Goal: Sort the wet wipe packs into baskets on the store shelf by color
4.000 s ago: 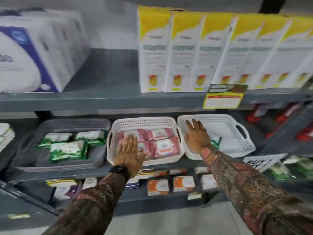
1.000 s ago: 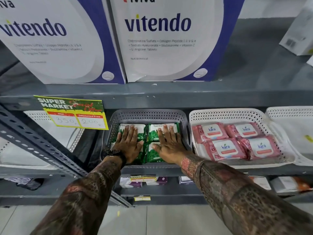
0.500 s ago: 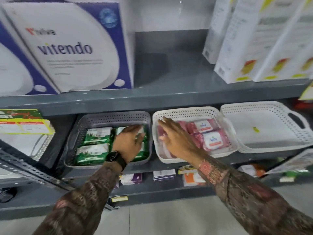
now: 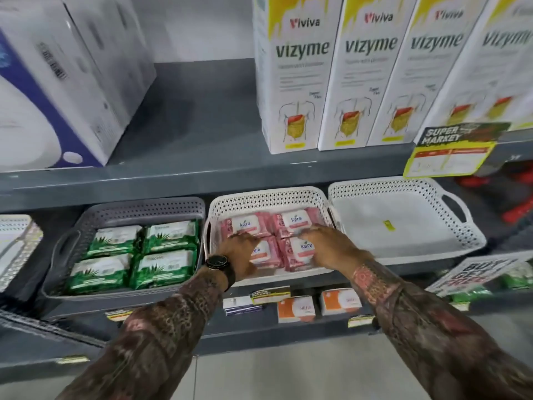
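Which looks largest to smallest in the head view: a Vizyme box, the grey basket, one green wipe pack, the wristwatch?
1. Grey basket and Vizyme box: alike, and depth differs, so unranked.
2. Green wipe pack.
3. Wristwatch.

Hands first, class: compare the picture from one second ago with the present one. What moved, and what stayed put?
Both hands left the green packs in the grey basket and went right. Now the left hand and right hand lie flat on the pink packs in the middle white basket, gripping nothing. Four green and four pink packs stayed in their baskets; the right white basket still holds no packs.
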{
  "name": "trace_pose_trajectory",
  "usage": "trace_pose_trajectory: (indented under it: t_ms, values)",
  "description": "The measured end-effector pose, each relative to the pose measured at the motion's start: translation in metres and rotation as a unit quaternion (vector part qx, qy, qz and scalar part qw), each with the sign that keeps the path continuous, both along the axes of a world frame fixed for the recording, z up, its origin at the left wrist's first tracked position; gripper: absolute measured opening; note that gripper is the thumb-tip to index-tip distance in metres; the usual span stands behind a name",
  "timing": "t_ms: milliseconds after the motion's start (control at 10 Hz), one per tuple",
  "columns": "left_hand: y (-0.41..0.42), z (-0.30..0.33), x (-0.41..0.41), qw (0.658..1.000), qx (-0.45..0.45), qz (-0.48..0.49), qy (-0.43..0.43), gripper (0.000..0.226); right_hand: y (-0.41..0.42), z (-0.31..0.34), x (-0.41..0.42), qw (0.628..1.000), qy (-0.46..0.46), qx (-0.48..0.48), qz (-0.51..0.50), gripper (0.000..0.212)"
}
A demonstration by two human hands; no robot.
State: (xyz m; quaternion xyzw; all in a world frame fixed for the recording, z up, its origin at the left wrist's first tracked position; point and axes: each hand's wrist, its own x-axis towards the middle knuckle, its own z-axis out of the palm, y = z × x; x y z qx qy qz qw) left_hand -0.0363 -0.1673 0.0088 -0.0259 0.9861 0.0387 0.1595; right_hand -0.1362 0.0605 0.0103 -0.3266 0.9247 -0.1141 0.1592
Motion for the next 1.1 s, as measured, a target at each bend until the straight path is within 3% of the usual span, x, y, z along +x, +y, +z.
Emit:
trace_pose_trajectory:
  t_ms: [100,300,400,600,900,1100]
  values:
    - [-0.012,-0.002,0.009,0.999,0.018,0.015,0.024,0.078,-0.008,-0.005,0.001,1.000,-0.001,0.000,-0.001,0.070]
    - [-0.021,-0.006,0.004,0.998,0.037,0.035,0.024,0.073,-0.015,-0.010,-0.007,1.000,-0.022,0.006,-0.005,0.080]
    - [-0.019,-0.011,-0.018,0.987,0.077,0.091,0.111,0.048,-0.027,-0.013,-0.023,0.999,-0.032,-0.044,0.001,0.079]
    - [-0.010,-0.060,-0.034,0.994,0.058,0.082,0.050,0.076,-0.041,-0.042,-0.025,0.995,0.026,0.081,0.051,0.092]
    - [-0.014,-0.087,-0.038,0.993,0.041,0.085,0.077,0.083,-0.046,-0.070,-0.030,0.994,0.041,0.091,0.047,0.090]
    - [-0.010,-0.060,-0.031,0.991,0.092,0.081,0.053,0.080,-0.040,-0.040,-0.016,0.999,-0.009,0.042,0.030,0.087]
